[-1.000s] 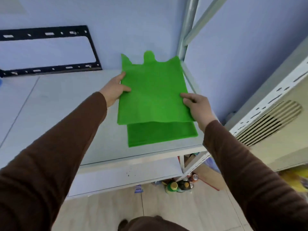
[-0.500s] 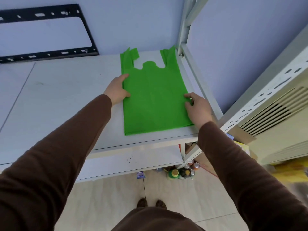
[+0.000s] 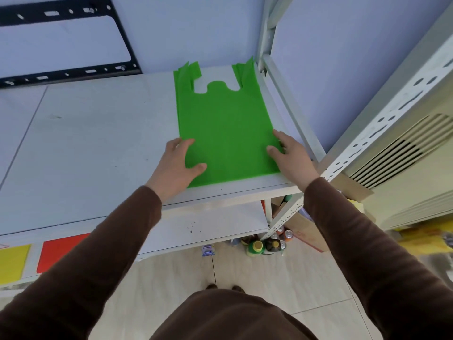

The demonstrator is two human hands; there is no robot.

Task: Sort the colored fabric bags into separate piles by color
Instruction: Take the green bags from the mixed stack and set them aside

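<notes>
Ok, green bag (image 3: 225, 128) lies flat on the top shelf (image 3: 98, 133), far right end, handles twd the wall. My left hand (image 3: 177, 165) & right hand (image 3: 291, 155) both rest flat on its near corners, fingers relaxed, gripping nothing. Red bag (image 3: 61, 251) + yellow bag (image 3: 12, 262) sit on the lower shelf, left.

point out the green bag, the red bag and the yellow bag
green bag (image 3: 226, 133): head view, middle of its flat body on the top shelf
red bag (image 3: 58, 251): head view, visible part on the lower shelf
yellow bag (image 3: 12, 262): head view, visible part at the left edge
</notes>
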